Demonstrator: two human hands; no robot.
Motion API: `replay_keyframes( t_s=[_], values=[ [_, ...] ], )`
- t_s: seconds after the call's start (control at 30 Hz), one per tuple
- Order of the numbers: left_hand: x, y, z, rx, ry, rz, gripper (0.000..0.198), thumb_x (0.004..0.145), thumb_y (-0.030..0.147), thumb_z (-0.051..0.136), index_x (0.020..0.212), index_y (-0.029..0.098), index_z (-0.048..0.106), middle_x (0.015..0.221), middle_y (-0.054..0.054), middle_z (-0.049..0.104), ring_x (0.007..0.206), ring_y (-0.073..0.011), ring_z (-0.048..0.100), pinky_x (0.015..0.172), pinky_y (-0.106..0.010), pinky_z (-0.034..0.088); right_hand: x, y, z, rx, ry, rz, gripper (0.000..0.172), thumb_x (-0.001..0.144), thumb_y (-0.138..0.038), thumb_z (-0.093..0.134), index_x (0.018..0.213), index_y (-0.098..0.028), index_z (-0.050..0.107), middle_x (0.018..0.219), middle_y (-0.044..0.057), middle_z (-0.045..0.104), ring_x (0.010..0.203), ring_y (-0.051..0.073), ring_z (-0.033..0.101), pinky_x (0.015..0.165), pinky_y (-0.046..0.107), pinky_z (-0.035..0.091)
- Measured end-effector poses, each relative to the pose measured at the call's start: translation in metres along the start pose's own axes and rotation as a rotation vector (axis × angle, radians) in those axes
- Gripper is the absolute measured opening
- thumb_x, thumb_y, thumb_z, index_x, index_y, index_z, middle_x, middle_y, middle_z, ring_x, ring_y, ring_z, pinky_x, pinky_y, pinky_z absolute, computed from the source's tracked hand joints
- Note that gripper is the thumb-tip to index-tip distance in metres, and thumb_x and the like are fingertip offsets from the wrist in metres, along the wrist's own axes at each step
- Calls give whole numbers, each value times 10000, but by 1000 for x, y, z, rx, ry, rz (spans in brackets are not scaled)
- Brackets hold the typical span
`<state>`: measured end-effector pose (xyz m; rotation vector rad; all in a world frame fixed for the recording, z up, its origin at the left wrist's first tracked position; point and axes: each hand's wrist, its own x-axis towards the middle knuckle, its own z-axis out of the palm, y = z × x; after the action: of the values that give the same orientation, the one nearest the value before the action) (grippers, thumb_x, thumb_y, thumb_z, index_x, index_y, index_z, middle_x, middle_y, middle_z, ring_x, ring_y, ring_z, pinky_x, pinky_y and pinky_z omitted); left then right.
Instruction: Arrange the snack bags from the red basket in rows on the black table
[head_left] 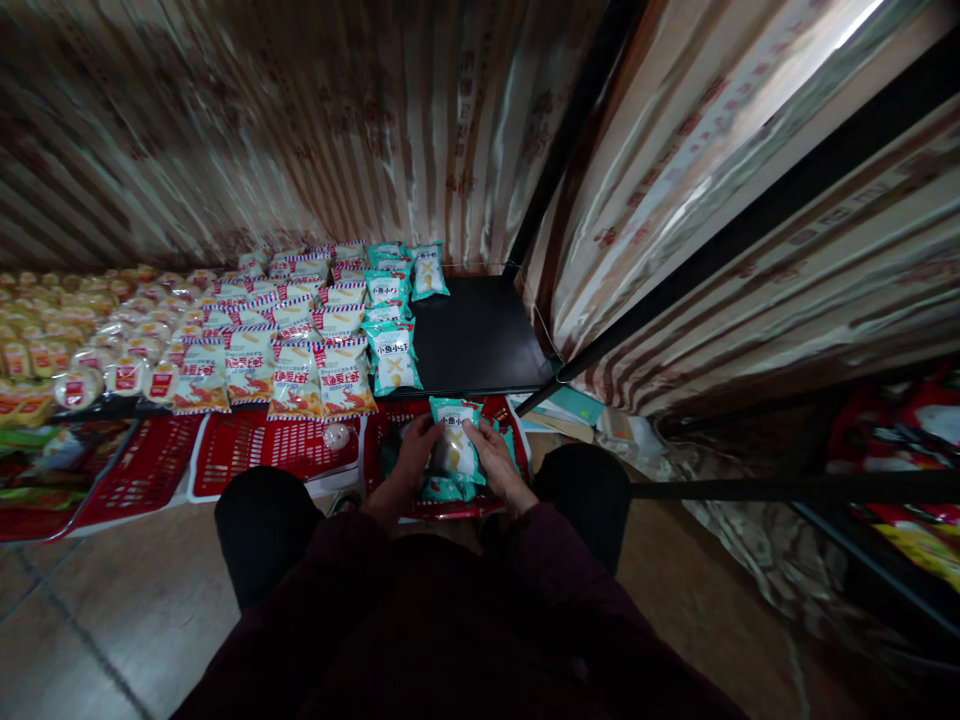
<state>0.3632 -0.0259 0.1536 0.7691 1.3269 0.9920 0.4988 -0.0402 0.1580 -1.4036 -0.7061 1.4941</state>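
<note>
My left hand (411, 452) and my right hand (493, 455) are both closed on the sides of a teal snack packet (455, 445), held over a red plastic basket (450, 412) on the floor between my knees. More teal packets lie under it in the basket. On the low black shelf (480, 340) in front, a column of the same teal packets (393, 350) lies beside rows of red-and-white snack packets (300, 350).
Further left on the shelf are several small round wrapped pastries (105, 340). Two more red baskets (277, 445) stand on the tiled floor, one with a single round packet. A striped curtain hangs behind. Black shelf rails (750, 490) cross at right.
</note>
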Motion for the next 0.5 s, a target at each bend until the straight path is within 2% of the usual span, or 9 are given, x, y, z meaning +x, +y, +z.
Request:
replay_keyframes(
  t_s=[0.13,0.3,0.5],
  values=[
    [-5,6,3,-47,-75,25,318,739,326,635,1018,173,642,1100,-85,682,969,-199,632,852,-320,490,0,-9,-1,11,-2,-47,562,588,-621,718,932,-189,614,776,30,706,653,199,647,549,278,489],
    [-5,11,8,-54,-47,31,301,759,260,607,1046,168,617,1110,-82,680,974,-187,635,834,-295,497,-8,-23,2,46,-8,-20,550,600,-605,717,940,-184,619,794,37,712,670,203,657,566,281,494],
    [-3,21,14,47,31,73,288,765,249,621,1042,170,616,1057,-75,697,946,-172,643,832,-279,499,-17,-37,6,62,0,-17,503,633,-595,693,935,-200,613,897,42,718,801,228,669,615,281,509]
  ],
)
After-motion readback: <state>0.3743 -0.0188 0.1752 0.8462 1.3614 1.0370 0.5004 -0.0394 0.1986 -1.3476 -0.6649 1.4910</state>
